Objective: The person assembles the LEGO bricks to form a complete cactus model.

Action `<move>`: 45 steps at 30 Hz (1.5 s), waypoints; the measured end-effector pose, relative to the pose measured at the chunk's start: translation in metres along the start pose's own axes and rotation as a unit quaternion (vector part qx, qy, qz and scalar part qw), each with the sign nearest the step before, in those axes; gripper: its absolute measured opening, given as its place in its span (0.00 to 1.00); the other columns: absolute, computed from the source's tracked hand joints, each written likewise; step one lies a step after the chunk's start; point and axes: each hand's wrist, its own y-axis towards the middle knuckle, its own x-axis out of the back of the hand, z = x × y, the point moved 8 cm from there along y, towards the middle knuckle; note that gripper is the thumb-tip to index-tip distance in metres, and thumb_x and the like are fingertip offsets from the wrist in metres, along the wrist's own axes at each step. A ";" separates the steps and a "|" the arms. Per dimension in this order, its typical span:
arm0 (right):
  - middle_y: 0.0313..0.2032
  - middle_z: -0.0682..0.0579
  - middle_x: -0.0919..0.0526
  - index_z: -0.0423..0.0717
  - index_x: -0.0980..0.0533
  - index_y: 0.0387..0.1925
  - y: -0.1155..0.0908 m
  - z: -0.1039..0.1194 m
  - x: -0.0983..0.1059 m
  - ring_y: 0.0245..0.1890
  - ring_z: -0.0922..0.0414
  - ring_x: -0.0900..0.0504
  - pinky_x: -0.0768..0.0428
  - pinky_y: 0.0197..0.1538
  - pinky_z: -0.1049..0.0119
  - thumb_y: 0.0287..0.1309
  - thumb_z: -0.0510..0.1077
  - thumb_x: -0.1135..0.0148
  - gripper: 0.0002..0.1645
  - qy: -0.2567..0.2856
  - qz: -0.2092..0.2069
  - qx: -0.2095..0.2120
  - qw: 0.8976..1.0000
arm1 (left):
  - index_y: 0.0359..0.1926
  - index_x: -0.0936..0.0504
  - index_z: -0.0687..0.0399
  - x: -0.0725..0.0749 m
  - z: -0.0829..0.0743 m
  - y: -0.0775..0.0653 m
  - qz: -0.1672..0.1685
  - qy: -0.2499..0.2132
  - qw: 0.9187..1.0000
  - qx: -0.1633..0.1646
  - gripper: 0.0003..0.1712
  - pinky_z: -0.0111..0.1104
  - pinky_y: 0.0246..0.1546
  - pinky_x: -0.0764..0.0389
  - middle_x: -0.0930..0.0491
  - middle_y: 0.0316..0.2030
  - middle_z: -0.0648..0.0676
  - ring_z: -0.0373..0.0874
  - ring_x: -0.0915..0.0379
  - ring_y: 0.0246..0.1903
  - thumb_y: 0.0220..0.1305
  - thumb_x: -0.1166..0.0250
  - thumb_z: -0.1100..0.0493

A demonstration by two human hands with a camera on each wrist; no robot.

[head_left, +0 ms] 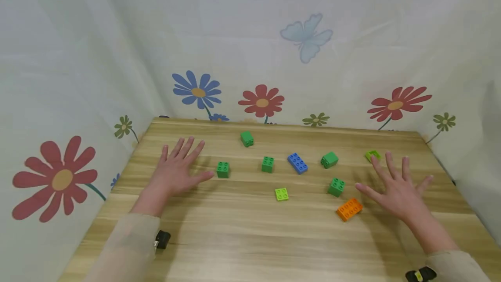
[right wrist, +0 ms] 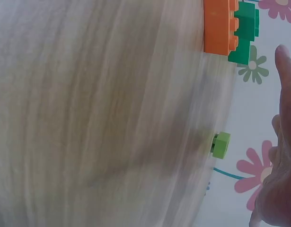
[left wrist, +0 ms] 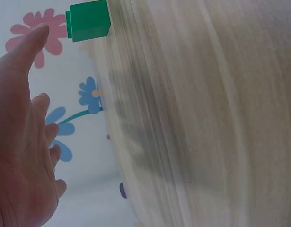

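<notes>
Fingers spread, my left hand point(head_left: 176, 173) hovers over the left side of the table, its thumb near a green brick point(head_left: 223, 169). On the right, my right hand point(head_left: 399, 190) is likewise spread and holds nothing. Its thumb points toward another green brick point(head_left: 336, 187) and an orange brick point(head_left: 349, 209). Just beyond its fingertips lies a lime brick point(head_left: 373, 156), seen in the right wrist view with its studs toward the table. Between the hands are a blue brick point(head_left: 297, 163), a flat lime brick point(head_left: 281, 194) and a green brick point(head_left: 268, 164).
Farther back, a green brick point(head_left: 247, 139) lies on its side, as does another green brick point(head_left: 329, 159). The wooden table point(head_left: 235, 243) ends at a white curtain point(head_left: 235, 34) printed with flowers and a butterfly. Black wrist straps point(head_left: 162, 239) show by the sleeves.
</notes>
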 end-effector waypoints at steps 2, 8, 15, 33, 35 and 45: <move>0.84 0.36 0.70 0.59 0.62 0.87 0.001 0.001 0.001 0.78 0.29 0.84 0.92 0.55 0.17 0.69 0.78 0.45 0.62 -0.002 -0.003 0.003 1.000 | 0.88 0.54 0.41 0.001 -0.005 0.001 -0.001 0.006 1.000 -0.010 0.60 0.66 0.78 0.77 0.64 0.87 0.58 0.61 0.74 0.85 0.68 0.48 0.16; 0.85 0.37 0.69 0.58 0.60 0.87 0.003 0.009 0.007 0.80 0.28 0.80 0.87 0.57 0.14 0.69 0.77 0.43 0.62 0.000 -0.011 0.018 1.000 | 0.88 0.56 0.39 0.005 -0.024 0.007 -0.001 -0.007 0.999 -0.042 0.61 0.66 0.79 0.71 0.61 0.87 0.57 0.61 0.70 0.85 0.67 0.47 0.16; 0.85 0.36 0.64 0.55 0.58 0.87 0.013 0.027 0.013 0.81 0.28 0.74 0.80 0.61 0.11 0.69 0.77 0.42 0.62 0.016 -0.005 0.034 0.999 | 0.88 0.55 0.38 0.012 -0.046 0.016 -0.004 -0.046 0.996 -0.079 0.64 0.66 0.80 0.66 0.58 0.86 0.55 0.59 0.67 0.85 0.63 0.40 0.17; 0.86 0.40 0.64 0.55 0.60 0.88 0.046 0.085 0.022 0.84 0.34 0.70 0.76 0.67 0.15 0.68 0.74 0.38 0.64 0.057 0.047 0.102 0.992 | 0.87 0.53 0.45 0.003 -0.108 0.041 0.034 -0.145 0.979 -0.140 0.70 0.61 0.82 0.59 0.56 0.86 0.52 0.58 0.63 0.85 0.56 0.24 0.27; 0.86 0.40 0.63 0.55 0.60 0.88 0.049 0.091 0.021 0.84 0.35 0.70 0.75 0.68 0.15 0.68 0.74 0.38 0.64 0.061 0.049 0.110 0.991 | 0.87 0.53 0.45 0.000 -0.114 0.043 0.040 -0.161 0.976 -0.140 0.71 0.58 0.82 0.57 0.57 0.87 0.51 0.56 0.64 0.85 0.56 0.22 0.29; 0.86 0.39 0.59 0.48 0.56 0.87 0.059 0.117 0.013 0.85 0.35 0.63 0.66 0.76 0.22 0.67 0.73 0.35 0.65 0.070 0.059 0.144 0.985 | 0.87 0.55 0.36 -0.015 -0.138 0.050 0.062 -0.232 0.964 -0.117 0.73 0.54 0.81 0.45 0.55 0.86 0.43 0.50 0.58 0.85 0.53 0.17 0.36</move>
